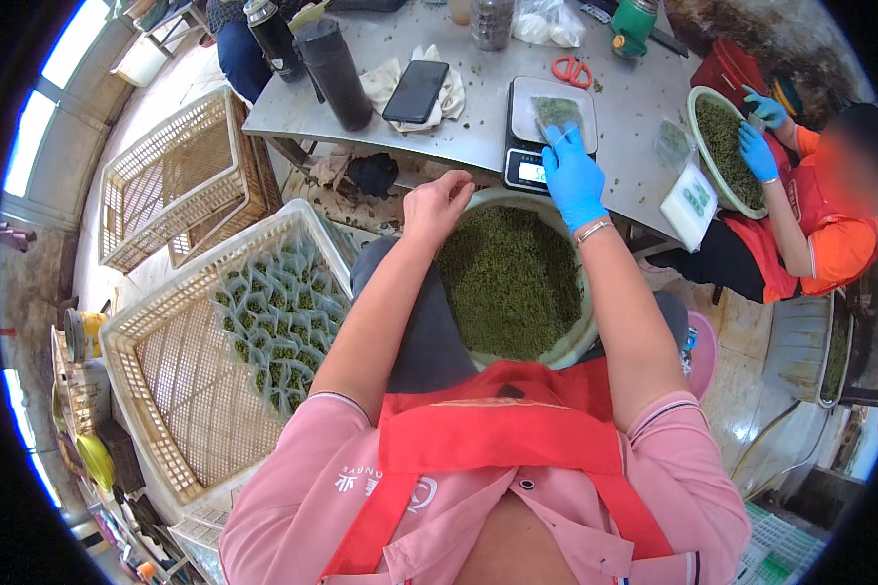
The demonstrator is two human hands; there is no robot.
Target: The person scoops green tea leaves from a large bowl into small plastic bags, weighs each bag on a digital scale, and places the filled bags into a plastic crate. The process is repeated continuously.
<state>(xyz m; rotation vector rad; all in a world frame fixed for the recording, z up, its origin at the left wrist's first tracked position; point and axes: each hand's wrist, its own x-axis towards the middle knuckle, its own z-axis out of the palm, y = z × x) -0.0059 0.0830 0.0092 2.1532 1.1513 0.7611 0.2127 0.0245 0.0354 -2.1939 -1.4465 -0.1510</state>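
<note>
My right hand, in a blue glove, has its fingers closed on the top of a small clear plastic bag of green tea leaves. The bag lies on the pan of a digital scale with a lit display. My bare left hand hovers over the far left rim of a round basin, its fingers curled together. Whether anything small is between them is hidden. Loose green tea leaves fill much of the basin, which sits between my knees.
At my left, a plastic crate holds several filled bags; stacked crates stand beyond. The metal table bears a phone, dark bottle and red scissors. At right, a gloved co-worker handles a leaf basin near another scale.
</note>
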